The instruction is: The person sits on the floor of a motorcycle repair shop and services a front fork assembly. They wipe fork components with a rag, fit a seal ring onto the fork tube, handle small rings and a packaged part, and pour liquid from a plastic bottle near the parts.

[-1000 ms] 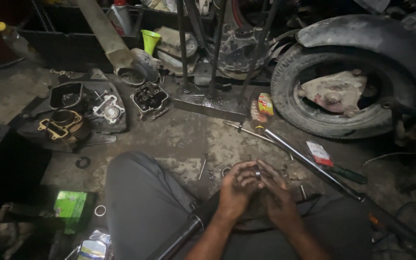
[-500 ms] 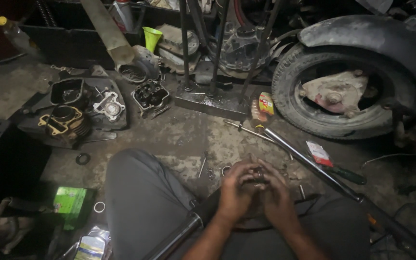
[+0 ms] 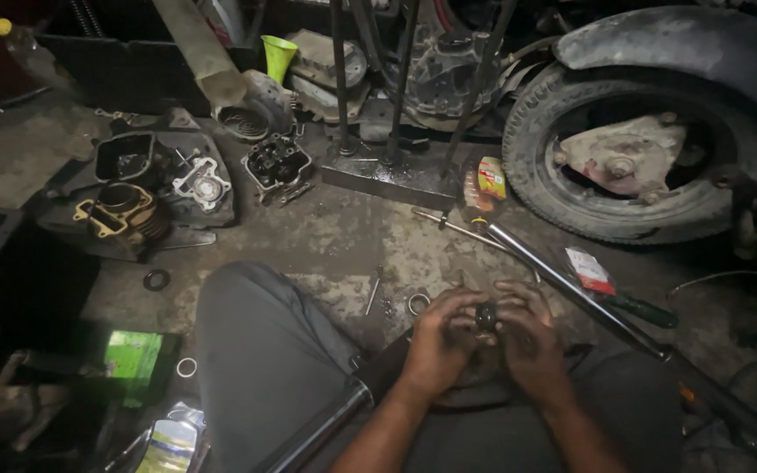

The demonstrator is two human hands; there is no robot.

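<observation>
Gripping 1 small dark part [image 3: 486,315] between both hands over the lap, left hand [image 3: 438,343] and right hand [image 3: 529,340] curled close, part perhaps metal, scooter tyre [image 3: 571,188] beyond.

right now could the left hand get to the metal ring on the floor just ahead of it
Probably yes. The metal ring lies on bare floor just beyond the left hand, with nothing between them. But both hands grip a small dark part, so the left hand would have to let go first.

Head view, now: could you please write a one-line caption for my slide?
Both hands, left and right, hold a small dark part over the lap, engine pieces and a wheel on the floor.
</observation>
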